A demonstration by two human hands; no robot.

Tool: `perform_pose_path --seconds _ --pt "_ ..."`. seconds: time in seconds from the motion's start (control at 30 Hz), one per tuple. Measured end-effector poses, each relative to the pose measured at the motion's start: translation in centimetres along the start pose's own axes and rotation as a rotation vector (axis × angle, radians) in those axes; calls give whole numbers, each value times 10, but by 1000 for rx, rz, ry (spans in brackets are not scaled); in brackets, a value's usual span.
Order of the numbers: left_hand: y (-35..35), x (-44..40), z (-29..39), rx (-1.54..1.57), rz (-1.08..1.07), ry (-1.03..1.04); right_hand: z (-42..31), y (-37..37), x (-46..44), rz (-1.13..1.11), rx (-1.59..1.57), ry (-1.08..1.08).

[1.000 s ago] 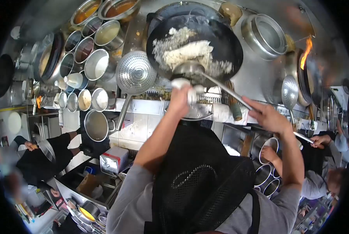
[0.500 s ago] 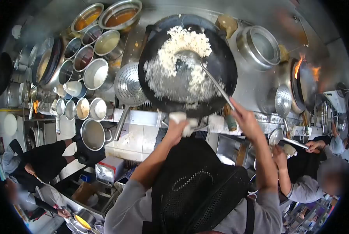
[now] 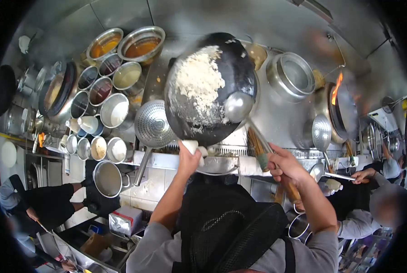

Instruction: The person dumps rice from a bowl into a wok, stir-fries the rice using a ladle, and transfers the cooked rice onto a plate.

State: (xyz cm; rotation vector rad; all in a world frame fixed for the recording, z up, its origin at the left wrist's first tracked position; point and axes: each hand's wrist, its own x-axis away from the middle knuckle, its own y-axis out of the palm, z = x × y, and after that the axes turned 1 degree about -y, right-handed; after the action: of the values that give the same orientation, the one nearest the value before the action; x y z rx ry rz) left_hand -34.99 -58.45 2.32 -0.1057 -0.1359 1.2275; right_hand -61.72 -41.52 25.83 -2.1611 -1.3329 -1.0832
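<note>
My left hand [image 3: 189, 159] is closed on a white cloth [image 3: 192, 147] at the near edge of the black wok [image 3: 235, 59]. The wok is tilted, and a mass of white rice-like food [image 3: 199, 77] lies on its left side. My right hand [image 3: 285, 166] is wrapped round the handle of a metal ladle [image 3: 238, 107]. The bowl of the ladle is over the right part of the wok, beside the food. Left of the wok rests a large perforated skimmer [image 3: 154, 123]. A bamboo brush [image 3: 259, 150] lies just beyond my right hand.
Metal pots with sauces and powders [image 3: 114, 110] stand at the left. Stacked metal pots [image 3: 296, 75] are right of the wok. Flame [image 3: 336, 88] rises at another wok farther right. A co-worker's hand [image 3: 363, 175] holds a ladle there. Another person [image 3: 49, 200] is at the lower left.
The wok has tilted and shifted left, with the food gathered on its left side. My left hand has moved left with the cloth. The ladle has come out of the food, to the right.
</note>
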Motion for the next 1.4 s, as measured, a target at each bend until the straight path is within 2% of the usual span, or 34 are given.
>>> perform_pose_path --seconds 0.03,0.17,0.2,0.3,0.33,0.37,0.4,0.43,0.47,0.53,0.57,0.63,0.67,0.77,0.83,0.97,1.1,1.2,1.4 --pt "-3 2 -17 -108 -17 -15 -20 8 10 -147 -76 53" --pt "-5 15 -6 -172 -53 5 -65 49 57 -302 -183 20" --pt "-2 14 -12 -184 -41 43 -64 52 53 -305 -180 26" --pt "9 0 -19 -73 -33 -104 -49 46 -10 -573 -588 74" --pt "13 -3 -28 -9 -36 -124 -37 46 -33 -573 -587 76" --pt "13 2 -29 -10 -35 -124 -26 51 -53 -539 -549 -25" --pt "13 10 -30 138 -74 -197 -20 54 -64 -504 -510 -126" --pt "13 15 -31 286 -112 -261 -9 53 -65 -469 -450 -163" --pt "12 29 -27 290 -107 -251 7 51 -61 -433 -386 -201" --pt "6 61 -9 526 -115 -483 36 17 -55 -569 -387 -263" --pt "7 51 -1 536 -111 -477 39 13 -43 -520 -374 -231" --pt "5 35 9 704 -181 -703 40 11 -28 -442 -360 -192" --pt "18 16 3 760 -135 -669 29 18 -33 -423 -347 -206" --pt "31 -13 -5 694 -274 -592 17 25 -10 -374 -327 -190" --pt "37 3 6 698 -114 -640 16 9 0 -400 -361 -144" --pt "44 9 -8 618 -139 -662 31 -2 13 -371 -356 -127" --pt "39 3 -6 621 -155 -657 70 -22 13 -403 -372 -181" --pt "33 -7 -16 609 -285 -637 105 -24 24 -358 -442 -203" --pt "2 -23 -23 642 -370 -640 164 43 43 -260 -613 -285"
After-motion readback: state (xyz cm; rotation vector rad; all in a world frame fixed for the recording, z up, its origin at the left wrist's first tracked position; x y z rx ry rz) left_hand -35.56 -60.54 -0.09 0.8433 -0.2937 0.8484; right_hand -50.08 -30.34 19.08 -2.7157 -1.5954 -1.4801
